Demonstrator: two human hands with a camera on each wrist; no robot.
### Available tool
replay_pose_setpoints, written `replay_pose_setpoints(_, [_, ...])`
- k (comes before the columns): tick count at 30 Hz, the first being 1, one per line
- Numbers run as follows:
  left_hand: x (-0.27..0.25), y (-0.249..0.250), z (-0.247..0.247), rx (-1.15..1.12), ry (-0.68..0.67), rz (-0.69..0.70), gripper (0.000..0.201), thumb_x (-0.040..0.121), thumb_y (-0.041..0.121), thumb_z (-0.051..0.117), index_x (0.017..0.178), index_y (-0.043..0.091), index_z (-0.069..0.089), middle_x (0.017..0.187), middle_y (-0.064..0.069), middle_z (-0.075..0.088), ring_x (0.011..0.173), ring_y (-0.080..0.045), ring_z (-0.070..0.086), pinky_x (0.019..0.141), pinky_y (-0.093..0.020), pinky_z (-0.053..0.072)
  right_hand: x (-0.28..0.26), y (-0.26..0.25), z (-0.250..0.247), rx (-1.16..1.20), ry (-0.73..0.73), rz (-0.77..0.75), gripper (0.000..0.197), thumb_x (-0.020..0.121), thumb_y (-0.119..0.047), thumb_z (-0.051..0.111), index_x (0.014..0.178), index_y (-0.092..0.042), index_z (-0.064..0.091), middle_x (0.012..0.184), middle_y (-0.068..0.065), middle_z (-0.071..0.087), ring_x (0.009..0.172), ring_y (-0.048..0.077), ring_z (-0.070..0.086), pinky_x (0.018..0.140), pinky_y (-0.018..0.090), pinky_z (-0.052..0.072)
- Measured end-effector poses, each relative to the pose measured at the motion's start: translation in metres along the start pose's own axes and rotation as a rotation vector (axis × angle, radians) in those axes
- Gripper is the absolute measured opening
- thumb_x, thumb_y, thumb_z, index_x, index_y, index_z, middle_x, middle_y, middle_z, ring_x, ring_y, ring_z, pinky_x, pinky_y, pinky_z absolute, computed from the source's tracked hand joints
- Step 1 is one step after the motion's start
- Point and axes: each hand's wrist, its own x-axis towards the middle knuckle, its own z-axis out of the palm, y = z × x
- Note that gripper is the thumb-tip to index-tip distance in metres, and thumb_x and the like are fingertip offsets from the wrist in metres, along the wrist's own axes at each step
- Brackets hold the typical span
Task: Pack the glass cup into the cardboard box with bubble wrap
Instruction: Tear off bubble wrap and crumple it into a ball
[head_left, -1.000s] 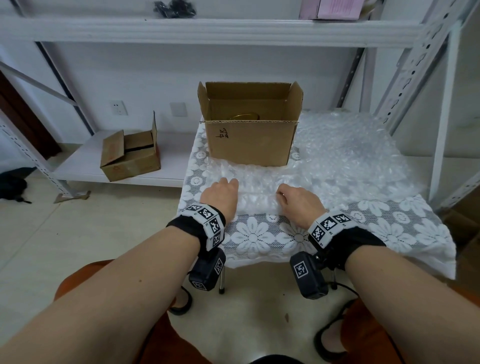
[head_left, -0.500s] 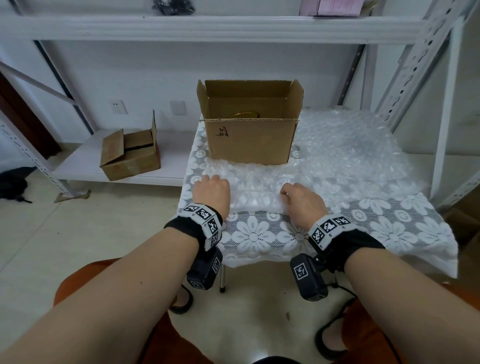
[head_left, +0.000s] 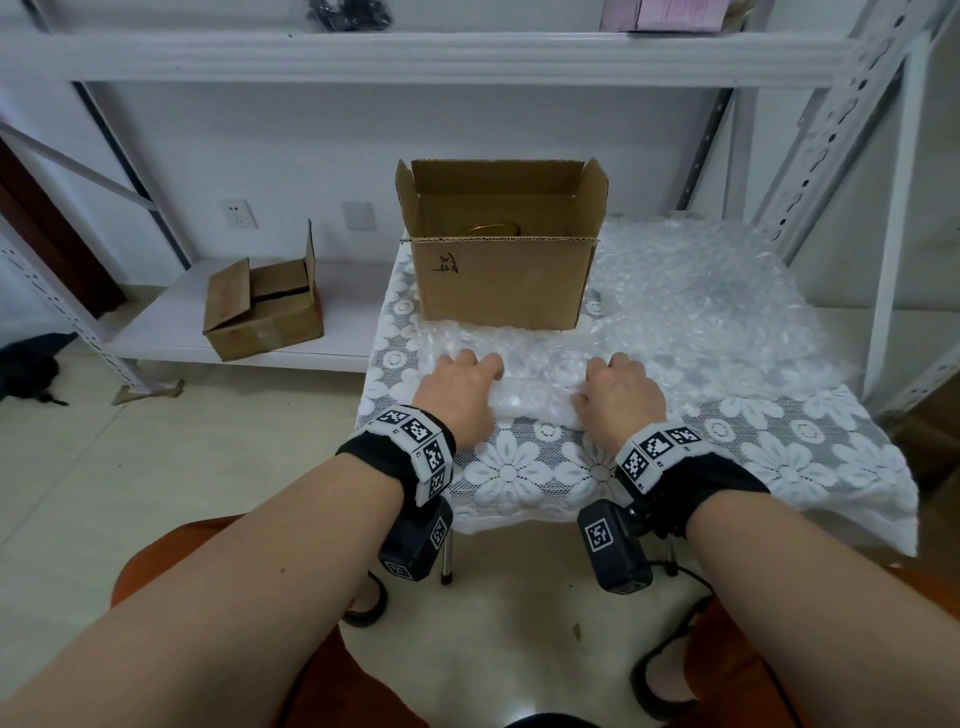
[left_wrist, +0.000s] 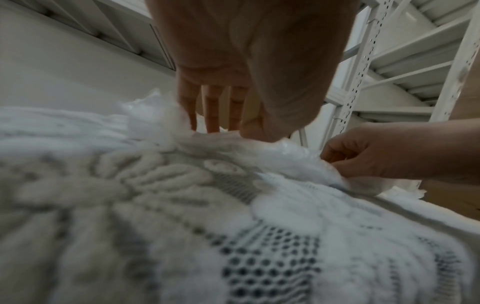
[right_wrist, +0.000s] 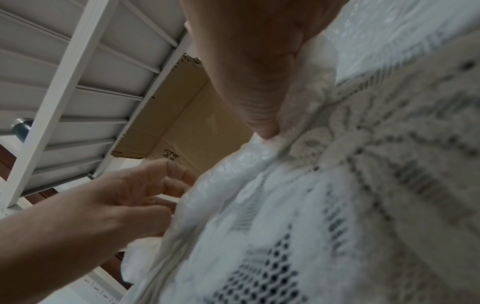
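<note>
Packing in progress, wrapping stage. The left hand (head_left: 460, 387) and the right hand (head_left: 621, 392) lie on the near edge of the clear plastic bubble wrap sheet (head_left: 701, 312), which is spread over the white floral lace tablecloth (head_left: 519, 467) of a small table. Between the hands the sheet's edge is gathered into a thick fold or roll (head_left: 530, 402). In the left wrist view the left hand's fingers (left_wrist: 213, 111) reach down nearly straight onto the wrap, thumb at the fold; whether they pinch it cannot be told. The right hand's fingers curl onto the fold, thumb (right_wrist: 262, 115) pressing its near side — a pinching hold.

The open brown cardboard box (head_left: 501, 280) stands upright just beyond the wrap, flaps raised. Behind its front wall a gold-tinted curved rim (head_left: 491, 228) shows — possibly the glass cup, though too little is visible to say.

Judged state: box ready, wrap being folded; a wrapped cup is not seen, so wrapping and placing likely remain.
</note>
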Motion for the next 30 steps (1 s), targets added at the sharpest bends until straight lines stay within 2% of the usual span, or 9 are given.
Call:
replay_pose_setpoints(4, [0.001, 0.006, 0.004, -0.024, -0.047, 0.000, 0.048, 0.077, 0.019, 0.060, 0.122, 0.021, 0.046, 0.123, -0.006, 0.048, 0.112, -0.023, 0.042, 0.088, -0.036, 0.047, -0.001, -0.001, -0.003, 0.001, 0.072, -0.125, 0.028, 0.089, -0.014, 0.054, 0.116, -0.011, 0.055, 0.118, 0.009, 0.052, 0.110, 0.026, 0.046, 0.092, 0.036, 0.037])
replay_pose_setpoints(6, [0.001, 0.006, 0.005, -0.023, -0.038, 0.007, 0.049, 0.076, 0.019, 0.064, 0.122, 0.020, 0.047, 0.123, -0.006, 0.045, 0.113, -0.023, 0.041, 0.085, -0.032, 0.046, -0.004, -0.004, -0.006, 0.134, 0.090, -0.252, 0.019, 0.089, -0.012, 0.054, 0.107, -0.012, 0.058, 0.113, 0.004, 0.054, 0.106, 0.021, 0.047, 0.092, 0.031, 0.039])
replay_pose_setpoints(9, [0.002, 0.006, 0.007, -0.007, 0.007, 0.012, 0.046, 0.078, 0.012, 0.065, 0.121, 0.018, 0.048, 0.123, -0.007, 0.042, 0.113, -0.022, 0.039, 0.079, -0.026, 0.042, -0.011, -0.011, -0.008, 0.259, 0.006, -0.340, 0.017, 0.090, -0.023, 0.054, 0.104, -0.015, 0.057, 0.110, -0.001, 0.053, 0.105, 0.016, 0.048, 0.092, 0.030, 0.043])
replay_pose_setpoints(12, [0.003, 0.006, 0.009, -0.001, 0.025, 0.019, 0.043, 0.081, 0.008, 0.061, 0.121, 0.018, 0.048, 0.121, -0.008, 0.044, 0.113, -0.023, 0.042, 0.078, -0.026, 0.041, -0.013, -0.008, -0.004, 0.278, -0.054, -0.325, 0.030, 0.085, -0.034, 0.062, 0.108, -0.018, 0.054, 0.114, -0.003, 0.050, 0.105, 0.015, 0.046, 0.092, 0.032, 0.043])
replay_pose_setpoints(14, [0.003, 0.005, 0.009, -0.003, 0.023, 0.018, 0.042, 0.083, 0.010, 0.060, 0.122, 0.018, 0.048, 0.121, -0.008, 0.046, 0.112, -0.023, 0.044, 0.077, -0.027, 0.041, -0.013, -0.005, -0.003, 0.259, -0.076, -0.316, 0.032, 0.083, -0.034, 0.065, 0.110, -0.020, 0.053, 0.114, -0.003, 0.050, 0.105, 0.016, 0.046, 0.091, 0.033, 0.043])
replay_pose_setpoints(18, [0.004, 0.003, 0.008, -0.017, 0.021, 0.000, 0.041, 0.085, 0.021, 0.061, 0.124, 0.020, 0.050, 0.121, -0.007, 0.048, 0.113, -0.023, 0.047, 0.080, -0.029, 0.042, -0.012, -0.003, -0.003, 0.250, -0.068, -0.326, 0.029, 0.087, -0.026, 0.060, 0.114, -0.018, 0.056, 0.114, -0.001, 0.055, 0.108, 0.018, 0.049, 0.093, 0.032, 0.042])
replay_pose_setpoints(22, [0.005, 0.003, 0.006, -0.007, 0.006, -0.028, 0.043, 0.086, 0.031, 0.058, 0.127, 0.020, 0.050, 0.126, -0.007, 0.049, 0.115, -0.023, 0.049, 0.086, -0.033, 0.045, -0.011, -0.003, -0.004, 0.269, -0.065, -0.321, 0.029, 0.091, -0.026, 0.054, 0.117, -0.015, 0.059, 0.113, 0.000, 0.059, 0.106, 0.016, 0.050, 0.092, 0.031, 0.043])
replay_pose_setpoints(27, [0.004, 0.003, 0.006, 0.001, 0.010, -0.038, 0.042, 0.086, 0.035, 0.054, 0.126, 0.021, 0.052, 0.126, -0.005, 0.049, 0.115, -0.022, 0.051, 0.086, -0.035, 0.045, -0.011, -0.004, -0.004, 0.293, -0.083, -0.305, 0.029, 0.092, -0.027, 0.052, 0.117, -0.013, 0.059, 0.110, 0.001, 0.057, 0.105, 0.017, 0.051, 0.092, 0.030, 0.042])
replay_pose_setpoints(30, [0.003, 0.003, 0.005, 0.002, 0.037, -0.036, 0.040, 0.089, 0.035, 0.049, 0.124, 0.019, 0.055, 0.125, -0.005, 0.047, 0.113, -0.021, 0.051, 0.084, -0.034, 0.045, -0.010, -0.005, -0.005, 0.312, -0.091, -0.287, 0.028, 0.093, -0.027, 0.051, 0.114, -0.011, 0.060, 0.106, 0.001, 0.055, 0.100, 0.017, 0.051, 0.085, 0.027, 0.041])
